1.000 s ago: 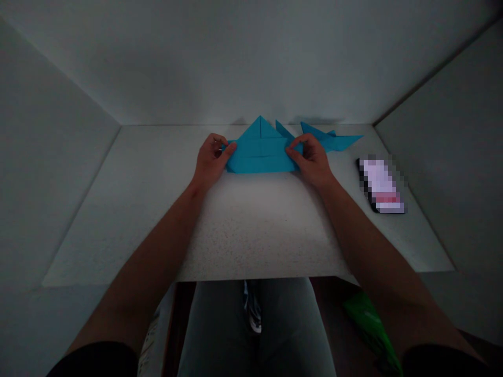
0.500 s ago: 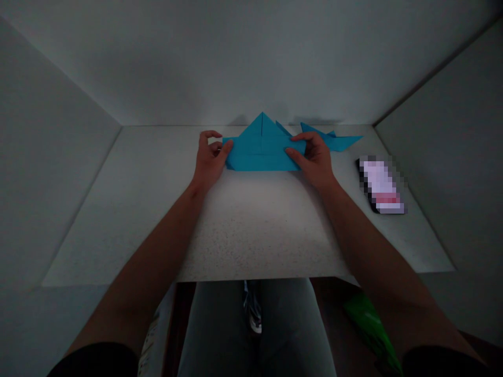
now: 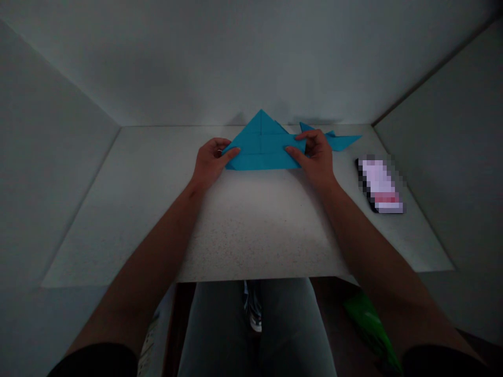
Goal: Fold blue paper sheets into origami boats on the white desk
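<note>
While three pale walls [image 3: 251, 63] stood around you, one speckled white table [image 3: 255, 225] spread from them to its near edge, giving open room leftward and in front. Your left hand [image 3: 210, 162] and right hand [image 3: 319, 159] pinched opposite ends of one folded blue paper [image 3: 261, 149] between thumb and fingers, toward the table's back middle. Rightward lay one phone [image 3: 380, 183] and one other blue piece [image 3: 346, 142].
</note>
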